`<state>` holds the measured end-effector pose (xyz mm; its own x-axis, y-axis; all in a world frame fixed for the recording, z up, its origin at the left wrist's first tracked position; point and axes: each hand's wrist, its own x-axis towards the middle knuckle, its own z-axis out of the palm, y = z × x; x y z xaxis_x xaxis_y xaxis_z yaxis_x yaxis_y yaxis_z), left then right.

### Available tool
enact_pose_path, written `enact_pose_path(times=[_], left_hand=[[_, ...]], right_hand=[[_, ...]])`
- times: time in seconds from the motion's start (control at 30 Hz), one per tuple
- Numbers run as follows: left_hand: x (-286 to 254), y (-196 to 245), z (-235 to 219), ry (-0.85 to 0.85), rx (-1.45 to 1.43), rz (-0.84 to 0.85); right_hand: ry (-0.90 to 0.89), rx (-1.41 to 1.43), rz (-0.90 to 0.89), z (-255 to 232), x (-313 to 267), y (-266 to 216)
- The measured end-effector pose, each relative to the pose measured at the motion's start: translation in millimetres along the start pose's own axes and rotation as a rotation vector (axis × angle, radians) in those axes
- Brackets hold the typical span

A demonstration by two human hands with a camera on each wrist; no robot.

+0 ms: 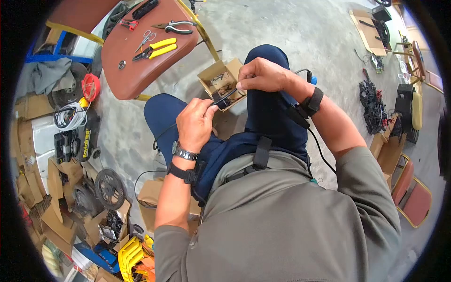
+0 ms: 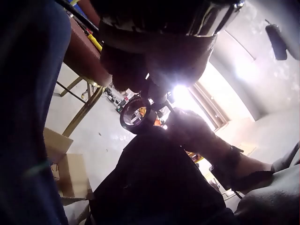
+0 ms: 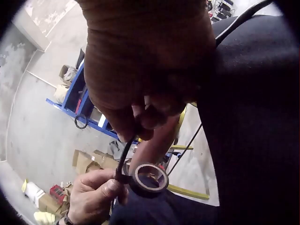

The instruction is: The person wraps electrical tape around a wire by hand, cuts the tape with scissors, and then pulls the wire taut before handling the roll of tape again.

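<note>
A black cable stretches between the two hands above the lap. My left hand pinches it between thumb and fingers. Farther along, the fingertips of my right hand pinch the same cable. In the right wrist view, a roll of black tape hangs beside the left fingertips, its strip joined to the cable where that thumb presses. The left wrist view is dark, but the tape roll's ring shows below the left hand. More cable runs past the right hand over the thigh.
An open cardboard box with small parts stands on the floor by the knees. On a brown chair seat at front left lie yellow-handled wire strippers, pliers and scissors. Boxes and wheels crowd the left side.
</note>
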<state>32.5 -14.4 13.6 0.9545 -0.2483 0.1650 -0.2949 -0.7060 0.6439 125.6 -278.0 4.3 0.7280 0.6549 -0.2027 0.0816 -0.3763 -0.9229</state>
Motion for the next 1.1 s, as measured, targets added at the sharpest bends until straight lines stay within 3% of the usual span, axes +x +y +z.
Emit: enact_pose_path(times=[0.57, 0.87, 1.1], left_hand=[[2.9, -7.4, 5.0, 0.043, -0.034, 0.059], [11.2, -7.4, 1.2, 0.13, -0.251, -0.08], [11.9, -13.3, -4.0, 0.034, -0.209, -0.136]], right_hand=[[0.009, 0.022, -0.007, 0.9, 4.6, 6.0], [0.03, -0.053, -0.149, 7.1, 8.6, 14.0], [0.045, -0.083, -0.145, 4.0, 10.0, 14.6]])
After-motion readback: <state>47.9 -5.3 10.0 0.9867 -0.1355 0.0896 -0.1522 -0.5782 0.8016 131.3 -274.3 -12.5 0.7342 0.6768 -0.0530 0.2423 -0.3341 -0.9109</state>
